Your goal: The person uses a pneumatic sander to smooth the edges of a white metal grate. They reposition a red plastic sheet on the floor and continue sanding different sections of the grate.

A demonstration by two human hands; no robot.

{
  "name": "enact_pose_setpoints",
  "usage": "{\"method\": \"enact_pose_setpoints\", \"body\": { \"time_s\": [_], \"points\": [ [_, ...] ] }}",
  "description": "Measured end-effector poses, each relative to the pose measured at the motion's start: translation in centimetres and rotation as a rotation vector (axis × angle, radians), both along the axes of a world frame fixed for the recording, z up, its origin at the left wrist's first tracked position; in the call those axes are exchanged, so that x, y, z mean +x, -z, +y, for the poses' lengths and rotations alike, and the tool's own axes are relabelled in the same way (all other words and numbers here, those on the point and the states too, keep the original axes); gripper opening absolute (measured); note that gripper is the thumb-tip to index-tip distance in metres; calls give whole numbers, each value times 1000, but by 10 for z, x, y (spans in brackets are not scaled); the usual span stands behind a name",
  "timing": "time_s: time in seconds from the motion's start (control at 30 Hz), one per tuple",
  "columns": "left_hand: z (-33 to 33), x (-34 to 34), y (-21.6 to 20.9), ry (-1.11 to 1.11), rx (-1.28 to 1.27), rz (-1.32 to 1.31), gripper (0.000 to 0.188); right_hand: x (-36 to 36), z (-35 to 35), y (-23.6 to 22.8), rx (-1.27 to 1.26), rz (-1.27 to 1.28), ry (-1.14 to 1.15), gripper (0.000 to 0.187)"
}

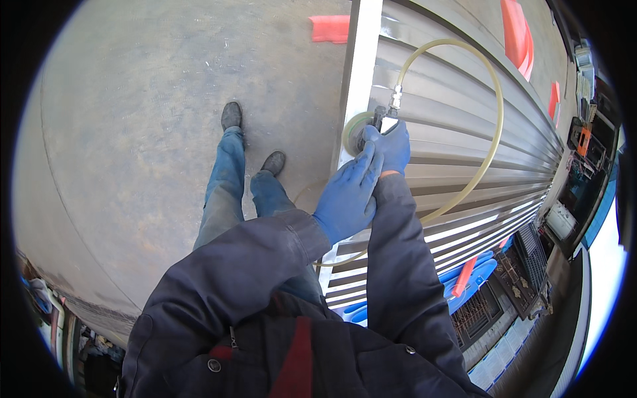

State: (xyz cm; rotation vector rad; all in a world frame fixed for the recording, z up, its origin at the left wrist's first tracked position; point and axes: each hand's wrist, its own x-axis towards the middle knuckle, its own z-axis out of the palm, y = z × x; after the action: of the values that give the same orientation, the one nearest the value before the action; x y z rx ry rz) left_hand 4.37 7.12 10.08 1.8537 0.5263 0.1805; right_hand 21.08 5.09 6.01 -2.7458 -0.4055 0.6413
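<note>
My right hand (395, 147), in a blue glove, is closed around a small air sander (381, 118), mostly hidden under the glove. Its round, pale green-rimmed disc (355, 131) lies against the side bar (363, 63) of a large slatted metal panel (451, 142). A clear yellowish air hose (499, 99) runs from a metal fitting (396, 97) on the tool and loops over the slats. My left hand (346, 198), also gloved in blue, has its fingers stretched out flat, their tips against the right hand beside the sander.
Grey concrete floor (146, 113) lies left of the panel, where my shoes (231, 116) stand. Red strips (330, 29) lie near and beyond the panel. Blue wrapped material (479, 278) and dark metal grilles (514, 278) are at the lower right. Assorted equipment (584, 142) stands at the far right.
</note>
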Motion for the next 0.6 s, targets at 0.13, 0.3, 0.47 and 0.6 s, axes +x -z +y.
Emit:
{"method": "enact_pose_setpoints", "body": {
  "time_s": [0.13, 0.3, 0.47, 0.6],
  "points": [
    [7, -6, -9, 55, -29, 21, 91, -2, 0, -3, -222, 133, 81, 60],
    [23, -2, -1, 89, -8, 11, 91, 1, 7, 2, -116, 78, 89, 62],
    [28, -10, -9, 202, -98, 91, 94, -10, 4, -5, -226, 123, 146, 60],
    [35, -8, -15, 153, -91, 54, 92, -7, 10, -8, -154, 120, 133, 60]
  ]
}}
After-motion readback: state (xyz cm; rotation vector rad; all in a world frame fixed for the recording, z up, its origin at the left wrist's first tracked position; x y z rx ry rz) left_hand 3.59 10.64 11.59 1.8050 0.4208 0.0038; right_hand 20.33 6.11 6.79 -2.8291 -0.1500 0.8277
